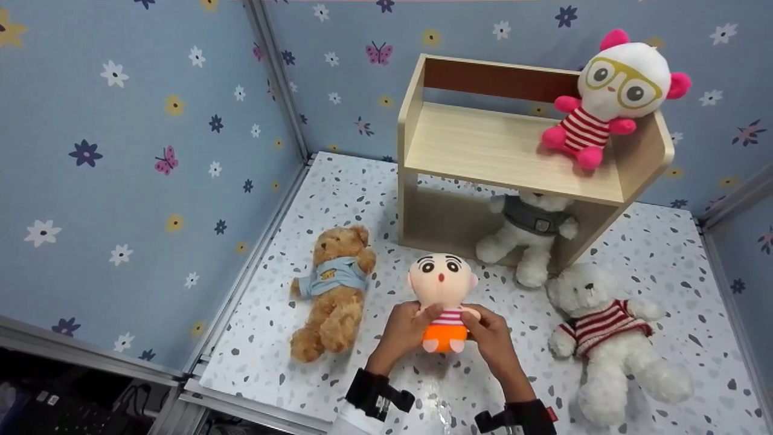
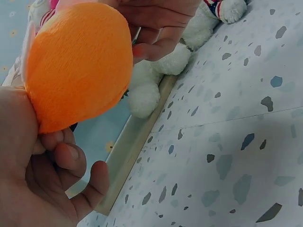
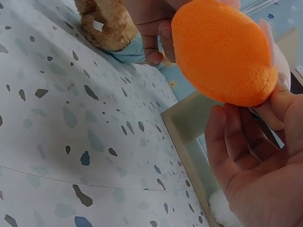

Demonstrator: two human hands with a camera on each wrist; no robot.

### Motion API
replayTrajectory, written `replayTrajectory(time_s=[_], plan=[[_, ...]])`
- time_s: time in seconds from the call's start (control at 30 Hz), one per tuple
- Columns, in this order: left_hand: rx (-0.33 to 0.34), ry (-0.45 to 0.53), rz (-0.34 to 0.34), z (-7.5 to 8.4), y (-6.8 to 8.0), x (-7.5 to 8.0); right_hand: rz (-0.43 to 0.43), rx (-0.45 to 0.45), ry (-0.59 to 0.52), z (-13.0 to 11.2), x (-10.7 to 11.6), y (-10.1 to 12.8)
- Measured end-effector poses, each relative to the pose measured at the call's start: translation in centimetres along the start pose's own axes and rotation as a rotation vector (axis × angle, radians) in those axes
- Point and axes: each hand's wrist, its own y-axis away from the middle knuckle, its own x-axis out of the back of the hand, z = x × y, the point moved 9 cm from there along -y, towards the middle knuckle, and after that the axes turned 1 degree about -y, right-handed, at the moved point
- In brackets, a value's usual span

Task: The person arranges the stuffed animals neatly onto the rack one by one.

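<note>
A small plush doll (image 1: pixel 444 296) with a peach face, striped shirt and orange bottom is held upright above the speckled table (image 1: pixel 338 199). My left hand (image 1: pixel 406 329) grips its left side and my right hand (image 1: pixel 490 335) grips its right side, thumbs on the front. In the left wrist view the orange bottom (image 2: pixel 78 66) fills the upper left, with my left fingers (image 2: pixel 71 163) curled under it. The right wrist view shows the same orange bottom (image 3: pixel 222 52) pinched by my right hand (image 3: pixel 265 137).
A brown bear (image 1: pixel 332 290) lies to the left. A white bear in a striped sweater (image 1: pixel 610 338) lies to the right. A wooden shelf (image 1: pixel 483 151) stands behind, with a pink-eared plush (image 1: pixel 610 96) on top and a white bear (image 1: pixel 531 232) underneath. Flowered walls enclose the table.
</note>
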Motion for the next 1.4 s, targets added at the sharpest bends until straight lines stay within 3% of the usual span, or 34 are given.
replayTrajectory(time_s=[0.27, 1.03, 1.4], plan=[[-0.048, -0.022, -0.003, 1.4, -0.2, 0.2, 0.003, 0.035, -0.007, -1.0, 0.2, 0.2], [-0.059, 0.003, -0.066, 3.1, -1.5, -0.3, 0.035, 0.062, -0.002, -3.2, 1.5, 0.7], [-0.093, 0.019, -0.078, 3.9, -2.0, -0.5, -0.047, 0.111, 0.053, -4.3, 1.5, 1.0]])
